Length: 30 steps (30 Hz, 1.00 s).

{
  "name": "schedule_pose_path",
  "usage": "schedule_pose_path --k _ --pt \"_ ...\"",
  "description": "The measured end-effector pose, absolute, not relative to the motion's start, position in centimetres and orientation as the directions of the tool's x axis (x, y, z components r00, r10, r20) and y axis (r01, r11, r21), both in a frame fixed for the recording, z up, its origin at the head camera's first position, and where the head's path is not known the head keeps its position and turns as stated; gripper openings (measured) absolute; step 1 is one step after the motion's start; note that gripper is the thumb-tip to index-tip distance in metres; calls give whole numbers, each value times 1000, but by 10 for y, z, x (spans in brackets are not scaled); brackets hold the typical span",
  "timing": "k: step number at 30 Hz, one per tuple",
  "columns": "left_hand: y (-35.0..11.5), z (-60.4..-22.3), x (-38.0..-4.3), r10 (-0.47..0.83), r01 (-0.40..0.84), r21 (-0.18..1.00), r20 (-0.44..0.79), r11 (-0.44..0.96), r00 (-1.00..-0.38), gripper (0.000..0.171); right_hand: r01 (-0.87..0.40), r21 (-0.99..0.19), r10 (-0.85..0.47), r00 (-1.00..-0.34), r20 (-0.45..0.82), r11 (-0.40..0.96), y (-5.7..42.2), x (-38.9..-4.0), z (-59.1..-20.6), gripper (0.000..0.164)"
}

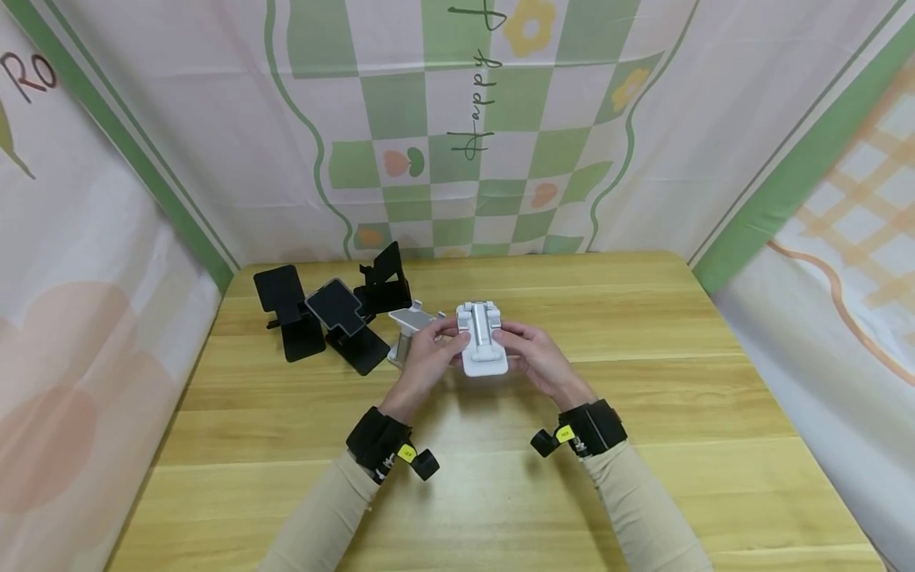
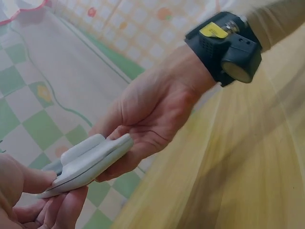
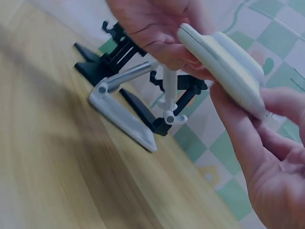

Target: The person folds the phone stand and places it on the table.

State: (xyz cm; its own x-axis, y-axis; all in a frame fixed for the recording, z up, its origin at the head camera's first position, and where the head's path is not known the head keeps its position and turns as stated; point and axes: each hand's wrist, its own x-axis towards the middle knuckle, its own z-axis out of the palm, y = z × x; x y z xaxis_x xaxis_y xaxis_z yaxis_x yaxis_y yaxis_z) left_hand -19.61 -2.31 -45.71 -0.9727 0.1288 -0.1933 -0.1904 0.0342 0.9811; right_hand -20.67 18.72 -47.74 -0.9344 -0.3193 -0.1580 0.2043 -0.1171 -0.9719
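A white folding phone stand [image 1: 484, 361], folded flat, is held above the table between both hands. My left hand [image 1: 427, 353] pinches its left edge, thumb on the upper face and fingers beneath. On the opposite edge my right hand [image 1: 539, 357] grips it in the same way. The left wrist view shows the folded stand [image 2: 90, 162] edge-on, with the raised arm part on its face. In the right wrist view its thin side [image 3: 224, 67] lies between the two hands. Just left of my left hand stands an unfolded white phone stand [image 1: 411, 319], partly covered by that hand.
Several black phone stands stand unfolded at the table's back left: one at the far left [image 1: 289, 314], one in the middle [image 1: 343, 318] and one behind [image 1: 386, 286]. A patterned cloth [image 1: 457, 119] hangs behind the wooden table [image 1: 486, 492].
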Motion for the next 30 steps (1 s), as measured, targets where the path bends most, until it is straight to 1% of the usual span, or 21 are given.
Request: schedule_pose_path --k 4,8,13,20,26,30 --pt "-21 -458 -196 115 -170 985 -173 32 -978 43 204 -977 -212 -959 -188 -56 188 -209 -477 49" --pt "-20 -462 -196 142 -169 986 -166 -10 -976 43 204 -979 -175 -964 -201 -1 197 -215 -479 50" --pt "-24 -464 -194 169 -206 978 -196 -44 -966 46 213 -975 -109 -970 -219 63 217 -227 -483 54" --pt "-31 -470 -192 186 -205 979 -204 11 -961 43 229 -963 -49 -970 -238 142 238 -249 -491 55" --pt "-29 -477 -189 190 -185 982 -189 43 -963 40 278 -936 -5 -958 -286 214 241 -264 -501 55" --pt "-28 -479 -187 192 -176 983 -184 58 -964 37 285 -929 15 -957 -290 234 242 -271 -508 52"
